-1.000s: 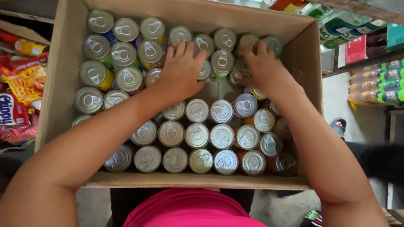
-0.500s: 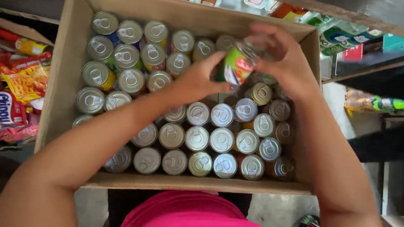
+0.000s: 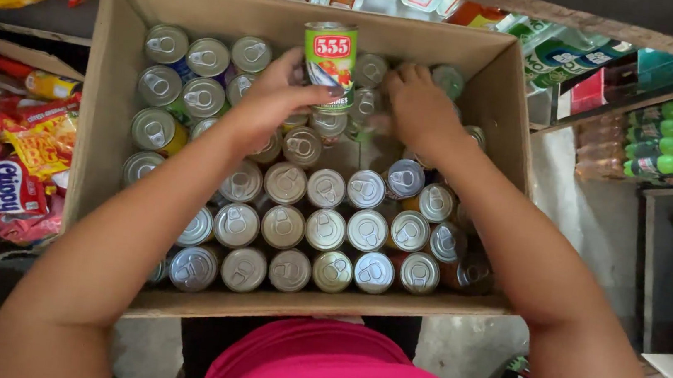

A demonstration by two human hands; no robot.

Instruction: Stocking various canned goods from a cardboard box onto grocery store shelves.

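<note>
Up near the 12 o'clock wall of the big brown cardboard box [image 3: 103, 106], the left hand [image 3: 275, 99] is closed around a small round metal can with a green and red label [image 3: 329, 65], gripping its side so it can be held clear above the other silver-topped cans [image 3: 324, 229] packed tight in rows. That can stands straight up, with its long axis running up and down and its lid toward 12 o'clock. At 3 o'clock from it, the right hand [image 3: 420, 110] presses down among the cans; I cannot tell if its fingers grip one.
</note>
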